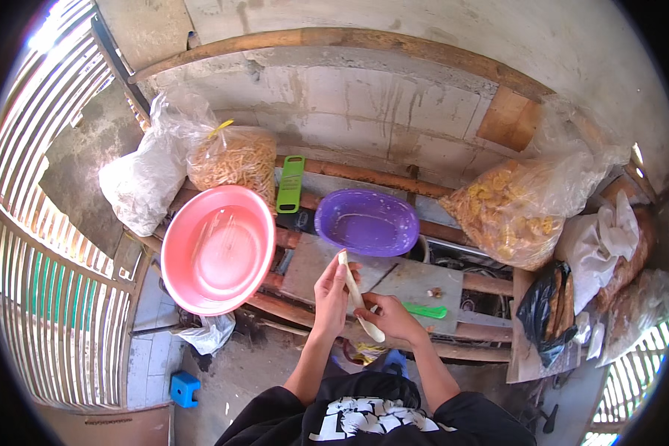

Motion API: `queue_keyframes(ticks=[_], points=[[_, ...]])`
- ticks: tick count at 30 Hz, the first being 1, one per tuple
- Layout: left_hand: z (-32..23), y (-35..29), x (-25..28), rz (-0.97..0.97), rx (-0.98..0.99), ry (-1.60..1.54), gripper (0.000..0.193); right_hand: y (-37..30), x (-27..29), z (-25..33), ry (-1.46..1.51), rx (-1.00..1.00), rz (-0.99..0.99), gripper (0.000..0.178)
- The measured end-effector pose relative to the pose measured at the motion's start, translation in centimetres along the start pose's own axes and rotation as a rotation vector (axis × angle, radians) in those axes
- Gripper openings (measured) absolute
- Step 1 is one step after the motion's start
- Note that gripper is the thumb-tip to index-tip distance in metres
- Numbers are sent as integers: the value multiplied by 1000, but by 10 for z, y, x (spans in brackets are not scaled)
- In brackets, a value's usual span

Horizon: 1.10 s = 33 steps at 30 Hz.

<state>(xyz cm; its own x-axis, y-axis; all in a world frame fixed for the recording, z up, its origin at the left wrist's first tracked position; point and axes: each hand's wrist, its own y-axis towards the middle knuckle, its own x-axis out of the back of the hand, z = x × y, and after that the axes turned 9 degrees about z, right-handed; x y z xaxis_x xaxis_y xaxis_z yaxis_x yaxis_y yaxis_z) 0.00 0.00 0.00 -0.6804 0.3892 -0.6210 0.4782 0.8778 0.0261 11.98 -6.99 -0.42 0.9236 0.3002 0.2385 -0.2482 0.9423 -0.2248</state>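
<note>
Both hands hold a long, slender, pale peeled root at a slant above the front of the bench. My left hand is closed around its upper part, with the tip showing past the fingers. Lower down, my right hand grips it, and the thicker end sticks out below. To the right of that hand lies a bright green flat tool on a grey board; its exact kind is unclear. Beyond the hands stands a purple oval basin. A green slicer leans behind it to the left.
A large pink basin stands at the left on the slatted wooden bench. Bags of fried sticks and yellow chips rest against the wall. Further right are a black bag and other bags. A blue stool is on the floor.
</note>
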Motion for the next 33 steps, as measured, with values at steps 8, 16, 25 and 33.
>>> queue_keyframes(ticks=[8,16,25,33], points=[[-38,-3,30,34,42,239,22,15,-34,14,224,120,-131,25],[-50,-9,71,-186,-108,179,22,40,-24,34,-162,92,-93,35],[-68,-52,106,-681,-186,813,47,84,-47,42,-588,192,-39,30],[-75,-19,157,43,-154,1653,45,151,-68,24,-859,264,-102,26]])
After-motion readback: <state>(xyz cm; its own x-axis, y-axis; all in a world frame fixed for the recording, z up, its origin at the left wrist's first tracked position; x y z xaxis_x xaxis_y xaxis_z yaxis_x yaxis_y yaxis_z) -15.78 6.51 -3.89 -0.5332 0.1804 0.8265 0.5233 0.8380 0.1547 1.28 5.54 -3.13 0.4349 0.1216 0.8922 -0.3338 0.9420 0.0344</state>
